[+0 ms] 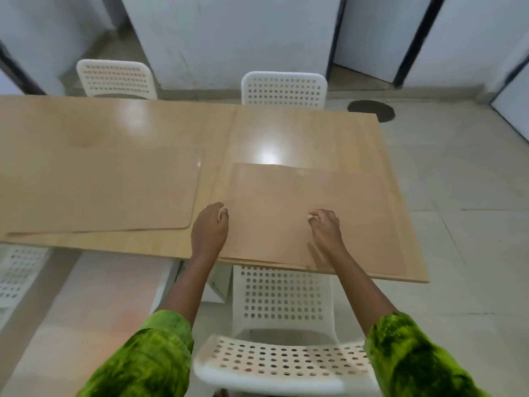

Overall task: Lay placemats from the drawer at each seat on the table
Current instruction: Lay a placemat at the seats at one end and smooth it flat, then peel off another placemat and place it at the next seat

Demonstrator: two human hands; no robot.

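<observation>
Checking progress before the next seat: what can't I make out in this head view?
Head view: grip of left hand and right hand on the right placemat, hidden by curled fingers.
Head view: right placemat single or stacked, near edge blurred.
Head view: table left end and left placemat, cut by frame edge.

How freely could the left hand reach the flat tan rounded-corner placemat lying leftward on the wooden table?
Probably yes: the left hand holds the edge of the flat tan mat before the person, and the left placemat lies just beside it, nothing between.
</observation>
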